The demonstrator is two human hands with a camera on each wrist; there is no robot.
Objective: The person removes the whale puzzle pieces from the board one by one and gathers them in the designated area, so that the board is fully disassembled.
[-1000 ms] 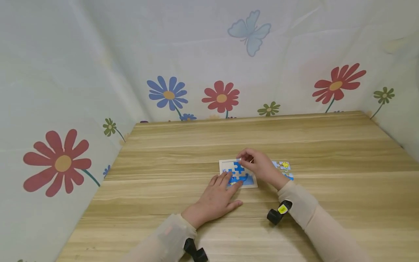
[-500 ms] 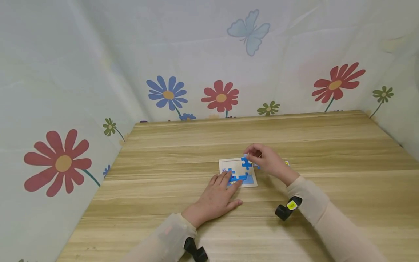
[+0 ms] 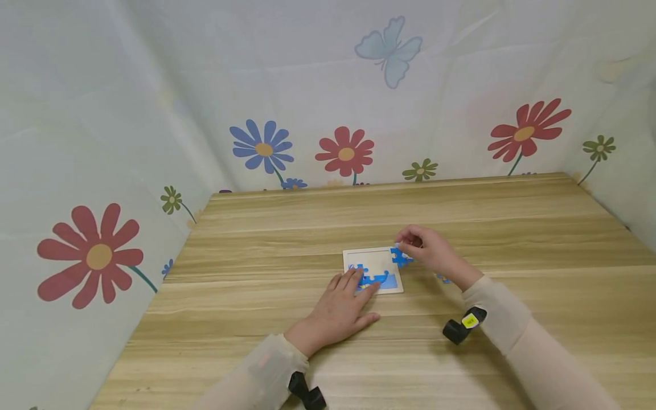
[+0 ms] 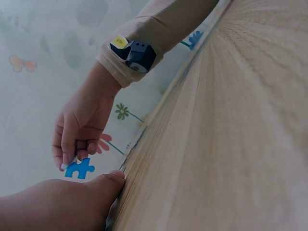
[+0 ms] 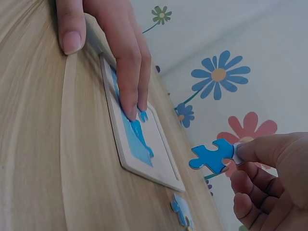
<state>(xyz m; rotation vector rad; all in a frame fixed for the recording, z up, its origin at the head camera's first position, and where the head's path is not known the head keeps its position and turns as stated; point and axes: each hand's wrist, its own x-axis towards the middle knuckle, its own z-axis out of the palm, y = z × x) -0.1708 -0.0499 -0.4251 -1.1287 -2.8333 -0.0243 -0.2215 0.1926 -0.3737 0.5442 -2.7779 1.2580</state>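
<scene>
A shallow puzzle tray (image 3: pixel 376 261) lies on the table, with joined blue puzzle pieces (image 5: pixel 139 137) along its near side. The left hand (image 3: pixel 335 310) rests on the tray's lower left, fingers extended over those pieces and hiding some of them. Between thumb and fingers, the right hand (image 3: pixel 430 253) pinches a blue puzzle piece (image 3: pixel 401 258) by its pale end. This piece is raised above the table at the tray's upper right corner. In the right wrist view, the knobs and notches of the held piece (image 5: pixel 209 158) stand out against the wall cloth.
A loose puzzle piece (image 5: pixel 182 211) lies on the wooden table (image 3: pixel 287 228) just right of the tray. Under the right hand, a bit of blue puzzle piece (image 3: pixel 443 278) shows. A white cloth with printed flowers (image 3: pixel 263 149) rises behind the table's far edge.
My right hand has moved to the right with the pinched puzzle piece, from over the tray to its right edge. It now covers most of the loose pieces. The left hand has stayed put.
</scene>
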